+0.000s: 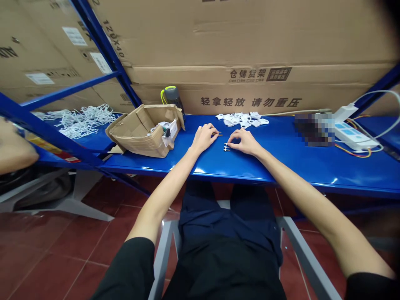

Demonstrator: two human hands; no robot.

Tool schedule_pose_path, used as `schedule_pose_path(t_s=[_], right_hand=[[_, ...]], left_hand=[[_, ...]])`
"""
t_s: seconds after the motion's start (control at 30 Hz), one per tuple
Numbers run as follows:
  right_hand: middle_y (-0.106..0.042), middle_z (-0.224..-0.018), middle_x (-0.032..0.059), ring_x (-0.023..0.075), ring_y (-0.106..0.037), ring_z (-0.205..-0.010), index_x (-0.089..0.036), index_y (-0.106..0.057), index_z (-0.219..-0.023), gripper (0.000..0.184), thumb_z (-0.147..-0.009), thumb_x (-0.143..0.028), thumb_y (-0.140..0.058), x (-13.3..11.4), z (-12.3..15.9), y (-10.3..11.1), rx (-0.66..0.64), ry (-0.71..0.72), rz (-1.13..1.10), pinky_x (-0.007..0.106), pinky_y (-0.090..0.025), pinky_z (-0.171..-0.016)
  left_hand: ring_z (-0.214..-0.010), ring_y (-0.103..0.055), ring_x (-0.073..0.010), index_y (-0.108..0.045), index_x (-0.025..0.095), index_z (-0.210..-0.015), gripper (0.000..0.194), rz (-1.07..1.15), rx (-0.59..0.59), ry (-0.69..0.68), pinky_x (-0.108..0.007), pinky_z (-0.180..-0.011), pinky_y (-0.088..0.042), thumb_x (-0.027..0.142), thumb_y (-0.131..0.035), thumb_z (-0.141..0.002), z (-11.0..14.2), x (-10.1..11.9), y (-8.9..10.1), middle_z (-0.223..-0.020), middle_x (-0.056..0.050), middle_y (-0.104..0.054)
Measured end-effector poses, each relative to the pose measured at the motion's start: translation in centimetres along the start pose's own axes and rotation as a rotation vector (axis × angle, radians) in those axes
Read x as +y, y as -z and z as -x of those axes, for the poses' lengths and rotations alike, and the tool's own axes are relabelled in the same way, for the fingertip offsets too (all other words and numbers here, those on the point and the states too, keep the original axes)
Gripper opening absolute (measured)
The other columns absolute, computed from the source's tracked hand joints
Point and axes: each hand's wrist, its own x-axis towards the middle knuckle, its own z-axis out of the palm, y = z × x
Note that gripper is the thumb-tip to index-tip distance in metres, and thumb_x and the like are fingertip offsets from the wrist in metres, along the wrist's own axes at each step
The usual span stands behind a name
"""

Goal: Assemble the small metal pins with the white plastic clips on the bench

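My left hand (204,137) rests on the blue shelf top (212,164), its fingers curled together around thin brass-coloured pins (220,133) whose ends stick out to the right. Across a small gap, my right hand (245,141) pinches thumb and forefinger at a row of small black-and-white parts with metal pins (226,147). These parts lie on the blue surface, and their exact kind is too small to tell. Behind both hands is a loose pile of flat white plastic pieces (242,119), some with round holes.
An open cardboard box (140,141) with small items stands left, a dark bottle (173,98) behind it. White cables (87,120) lie farther left. A power strip (356,135) with wires sits right. Blue posts and large cartons stand behind. Another person's arm (15,146) shows at far left.
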Motion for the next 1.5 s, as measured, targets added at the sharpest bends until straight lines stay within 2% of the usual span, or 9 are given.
schedule_pose_path(t_s=[0.23, 0.33, 0.47, 0.57, 0.77, 0.9, 1.2, 1.5], right_hand=[[-0.079, -0.115, 0.0081, 0.0323, -0.066, -0.11, -0.027, -0.086, -0.095, 0.02, -0.095, -0.043, -0.074, -0.1, 0.2, 0.2, -0.005, 0.021, -0.007, 0.049, -0.045, -0.099], [-0.08, -0.114, 0.0085, 0.0329, -0.066, -0.11, -0.028, -0.086, -0.097, 0.021, -0.097, -0.044, -0.072, 0.0, 0.3, 0.2, 0.001, 0.029, 0.0, 0.049, -0.046, -0.098], [-0.079, -0.114, 0.0089, 0.0334, -0.065, -0.112, -0.027, -0.085, -0.096, 0.021, -0.098, -0.043, -0.071, 0.0, 0.3, 0.2, 0.026, 0.017, 0.011, 0.049, -0.046, -0.098], [-0.079, -0.114, 0.009, 0.0337, -0.064, -0.113, -0.027, -0.084, -0.094, 0.02, -0.097, -0.04, -0.07, 0.0, 0.3, 0.2, 0.032, 0.007, 0.026, 0.049, -0.045, -0.097], [-0.078, -0.112, 0.0089, 0.0328, -0.064, -0.111, -0.027, -0.084, -0.093, 0.019, -0.096, -0.041, -0.072, -0.3, 0.3, 0.1, 0.026, 0.022, 0.035, 0.048, -0.043, -0.095], [-0.078, -0.112, 0.0085, 0.0321, -0.064, -0.109, -0.027, -0.084, -0.095, 0.02, -0.097, -0.041, -0.071, -0.3, 0.2, 0.0, 0.025, 0.028, 0.038, 0.047, -0.043, -0.094], [-0.078, -0.111, 0.0079, 0.0309, -0.066, -0.109, -0.028, -0.084, -0.099, 0.021, -0.098, -0.044, -0.07, 0.2, 0.3, -0.2, 0.015, 0.077, -0.003, 0.047, -0.044, -0.099], [-0.079, -0.112, 0.0088, 0.032, -0.066, -0.109, -0.027, -0.084, -0.1, 0.023, -0.098, -0.043, -0.068, -0.3, 0.7, 0.5, -0.005, 0.05, -0.034, 0.047, -0.045, -0.099]], left_hand=[[-0.121, -0.065, -0.0299, -0.081, 0.023, -0.115, 0.023, 0.034, 0.008, 0.008, -0.045, -0.106, -0.046, 0.028, -0.06, -0.109, 0.1, 0.2, 0.4, -0.131, -0.011, -0.073], [-0.122, -0.065, -0.0286, -0.081, 0.024, -0.116, 0.023, 0.101, 0.028, -0.039, -0.044, -0.109, -0.045, 0.031, -0.061, -0.109, 0.4, 0.6, 1.0, -0.13, -0.009, -0.073], [-0.124, -0.066, -0.0272, -0.085, 0.026, -0.11, 0.024, 0.198, -0.085, -0.191, -0.044, -0.113, -0.043, 0.04, -0.065, -0.108, 0.9, 0.7, 1.3, -0.128, -0.007, -0.076], [-0.127, -0.067, -0.0273, -0.086, 0.028, -0.109, 0.024, 0.236, -0.157, -0.256, -0.044, -0.112, -0.044, 0.042, -0.068, -0.107, 0.8, 0.5, 1.0, -0.126, -0.006, -0.078], [-0.129, -0.069, -0.0271, -0.087, 0.027, -0.111, 0.022, 0.226, -0.146, -0.199, -0.041, -0.111, -0.047, 0.039, -0.069, -0.106, 0.5, 0.5, 0.8, -0.126, -0.007, -0.08], [-0.126, -0.071, -0.0264, -0.087, 0.026, -0.111, 0.023, 0.273, -0.145, -0.236, -0.039, -0.109, -0.051, 0.039, -0.069, -0.106, 0.4, 0.5, 0.8, -0.123, -0.007, -0.081], [-0.132, -0.069, -0.028, -0.088, 0.028, -0.115, 0.024, 0.41, -0.172, -0.204, -0.039, -0.114, -0.053, 0.042, -0.072, -0.103, 0.5, -0.2, 0.5, -0.124, -0.007, -0.08], [-0.129, -0.071, -0.0272, -0.089, 0.027, -0.108, 0.019, 0.497, -0.146, -0.202, -0.039, -0.113, -0.053, 0.037, -0.075, -0.099, 0.6, -0.2, 0.3, -0.113, -0.006, -0.082]])
